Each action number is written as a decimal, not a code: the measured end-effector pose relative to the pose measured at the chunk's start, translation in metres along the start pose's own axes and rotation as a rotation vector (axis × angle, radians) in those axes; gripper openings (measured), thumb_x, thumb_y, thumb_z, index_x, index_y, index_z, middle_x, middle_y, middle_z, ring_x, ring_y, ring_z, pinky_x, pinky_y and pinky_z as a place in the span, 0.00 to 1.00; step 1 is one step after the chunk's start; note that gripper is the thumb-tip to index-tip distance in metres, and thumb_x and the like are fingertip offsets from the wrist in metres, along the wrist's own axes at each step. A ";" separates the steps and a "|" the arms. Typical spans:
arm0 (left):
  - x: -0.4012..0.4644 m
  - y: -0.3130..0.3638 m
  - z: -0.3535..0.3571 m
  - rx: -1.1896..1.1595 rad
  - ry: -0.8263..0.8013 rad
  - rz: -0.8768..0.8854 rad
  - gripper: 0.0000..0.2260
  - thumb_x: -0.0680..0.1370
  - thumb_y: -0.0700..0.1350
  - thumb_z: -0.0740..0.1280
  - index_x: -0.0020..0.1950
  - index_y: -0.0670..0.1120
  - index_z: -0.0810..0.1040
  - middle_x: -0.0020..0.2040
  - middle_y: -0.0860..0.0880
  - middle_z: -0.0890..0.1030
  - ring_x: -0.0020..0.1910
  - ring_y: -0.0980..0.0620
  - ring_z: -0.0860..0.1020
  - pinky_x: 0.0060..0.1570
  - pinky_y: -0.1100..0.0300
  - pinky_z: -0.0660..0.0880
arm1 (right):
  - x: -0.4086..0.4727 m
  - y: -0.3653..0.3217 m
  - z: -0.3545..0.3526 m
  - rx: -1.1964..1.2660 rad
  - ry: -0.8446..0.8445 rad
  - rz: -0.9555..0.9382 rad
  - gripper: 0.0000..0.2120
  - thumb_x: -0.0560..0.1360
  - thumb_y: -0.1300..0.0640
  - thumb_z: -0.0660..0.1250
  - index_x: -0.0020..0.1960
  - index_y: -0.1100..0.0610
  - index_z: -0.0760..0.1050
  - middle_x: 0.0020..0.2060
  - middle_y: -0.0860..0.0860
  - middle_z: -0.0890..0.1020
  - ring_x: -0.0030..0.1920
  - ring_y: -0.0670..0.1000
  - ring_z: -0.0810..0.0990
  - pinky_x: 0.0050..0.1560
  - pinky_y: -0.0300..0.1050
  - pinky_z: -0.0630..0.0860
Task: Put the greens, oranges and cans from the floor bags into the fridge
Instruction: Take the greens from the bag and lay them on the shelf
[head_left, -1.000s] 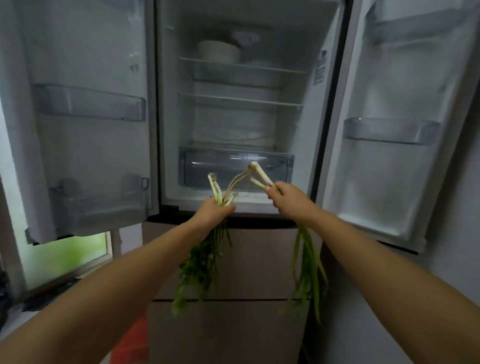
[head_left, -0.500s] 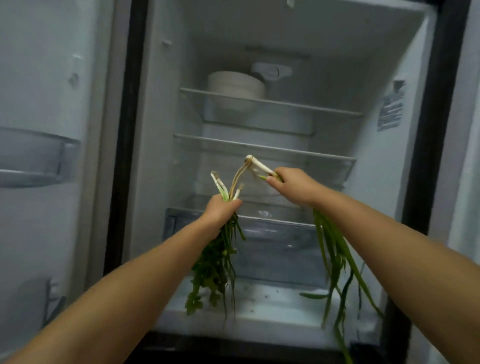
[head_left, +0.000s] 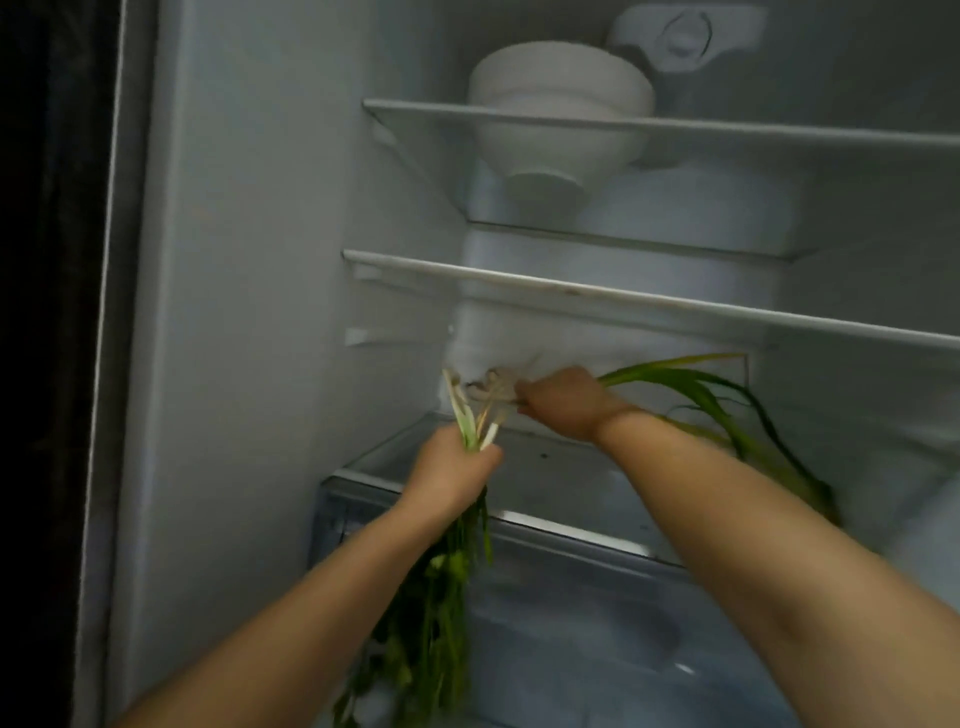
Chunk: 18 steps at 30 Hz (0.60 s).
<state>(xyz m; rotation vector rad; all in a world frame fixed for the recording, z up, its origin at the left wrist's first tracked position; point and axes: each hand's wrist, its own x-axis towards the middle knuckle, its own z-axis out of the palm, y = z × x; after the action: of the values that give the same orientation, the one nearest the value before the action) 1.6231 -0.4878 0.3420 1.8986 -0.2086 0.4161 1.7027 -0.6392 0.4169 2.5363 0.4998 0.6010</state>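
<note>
My left hand (head_left: 449, 475) grips a bunch of leafy greens (head_left: 434, 613) by the pale stems, with the leaves hanging down in front of the crisper drawer (head_left: 571, 613). My right hand (head_left: 563, 402) holds a bunch of spring onions (head_left: 711, 395) deep inside the fridge, roots pointing left and long green blades trailing right. The onions hover just over the glass shelf (head_left: 561, 478) that covers the drawer, under the middle shelf (head_left: 597, 293). Bags, oranges and cans are out of view.
A white bowl (head_left: 558, 111) sits at the back of the top shelf (head_left: 675, 127), beside a white control knob (head_left: 685, 36). The fridge's left wall (head_left: 249, 312) and the dark door edge (head_left: 57, 312) close off the left.
The view has closed in on the fridge interior. My right hand has pushed the spring onions in over the lowest glass shelf and laid them sideways. My left hand has followed with its greens.
</note>
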 end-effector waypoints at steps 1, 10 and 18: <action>-0.001 -0.002 0.001 0.003 0.020 0.002 0.03 0.75 0.41 0.64 0.41 0.43 0.75 0.35 0.47 0.74 0.36 0.49 0.72 0.36 0.58 0.65 | 0.012 0.004 0.014 -0.012 -0.007 -0.019 0.17 0.82 0.49 0.51 0.65 0.58 0.67 0.57 0.60 0.79 0.55 0.61 0.79 0.50 0.50 0.73; -0.003 -0.002 0.001 -0.014 0.075 0.002 0.02 0.75 0.43 0.66 0.44 0.48 0.78 0.41 0.47 0.80 0.42 0.50 0.77 0.37 0.62 0.68 | 0.078 0.004 0.090 0.405 -0.271 0.102 0.22 0.81 0.50 0.52 0.73 0.53 0.61 0.70 0.60 0.69 0.66 0.61 0.71 0.67 0.57 0.67; -0.010 0.006 -0.004 0.006 -0.011 -0.025 0.05 0.77 0.43 0.64 0.42 0.49 0.75 0.36 0.51 0.75 0.36 0.55 0.73 0.35 0.64 0.67 | 0.058 -0.001 0.068 0.397 -0.326 0.115 0.26 0.77 0.40 0.58 0.69 0.53 0.68 0.68 0.55 0.72 0.65 0.57 0.73 0.63 0.52 0.69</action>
<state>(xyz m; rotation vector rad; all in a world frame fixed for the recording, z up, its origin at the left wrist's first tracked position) 1.6115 -0.4864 0.3446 1.9081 -0.1912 0.3900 1.7852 -0.6373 0.3810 2.9777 0.3860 0.1218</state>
